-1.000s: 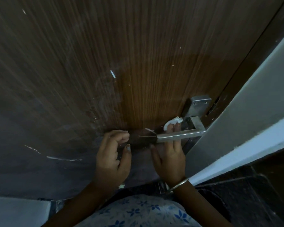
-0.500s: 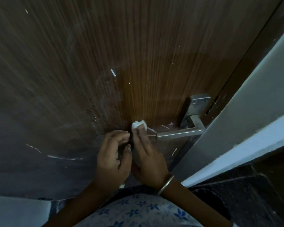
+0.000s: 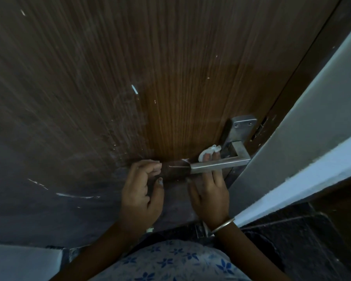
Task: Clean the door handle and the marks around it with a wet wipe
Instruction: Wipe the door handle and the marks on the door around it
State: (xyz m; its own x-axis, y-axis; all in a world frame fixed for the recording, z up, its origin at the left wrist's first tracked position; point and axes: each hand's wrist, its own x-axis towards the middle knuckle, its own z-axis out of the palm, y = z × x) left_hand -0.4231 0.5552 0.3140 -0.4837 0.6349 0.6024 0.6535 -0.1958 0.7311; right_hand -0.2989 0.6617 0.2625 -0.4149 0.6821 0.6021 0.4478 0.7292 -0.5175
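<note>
a dark brown wood-grain door (image 3: 170, 67) fills the view, with long white scratch marks (image 3: 77, 195) at 9 o'clock of the left hand (image 3: 142, 191). that hand has not shifted since half a second ago. its fingers are loosely curled against the door, the thumb stands apart, and nothing shows in it.

the right hand (image 3: 209, 197), with a thin gold bangle (image 3: 223, 225) on its wrist, has moved. half a second ago it sat just beside the left hand, off the free end of the brushed steel lever handle (image 3: 219, 165). now it is at 3 o'clock of the left hand, its straight fingers passing behind the lever. the small crumpled white wet wipe (image 3: 208, 151) is draped over the fingertips and pressed to the door at 12 o'clock of the lever, just beside the steel backplate (image 3: 241, 126). the thumb is splayed toward 9 o'clock, off the wipe.

the lever hides the middle of the right fingers, and the hand now covers the short white marks that showed below the lever. how the wipe is folded round the fingertips is hard to make out. at 3 o'clock a pale grey wall (image 3: 312, 128) is cut off by the frame edge. a blue-flowered white garment (image 3: 170, 262) is cut off at 6 o'clock.
</note>
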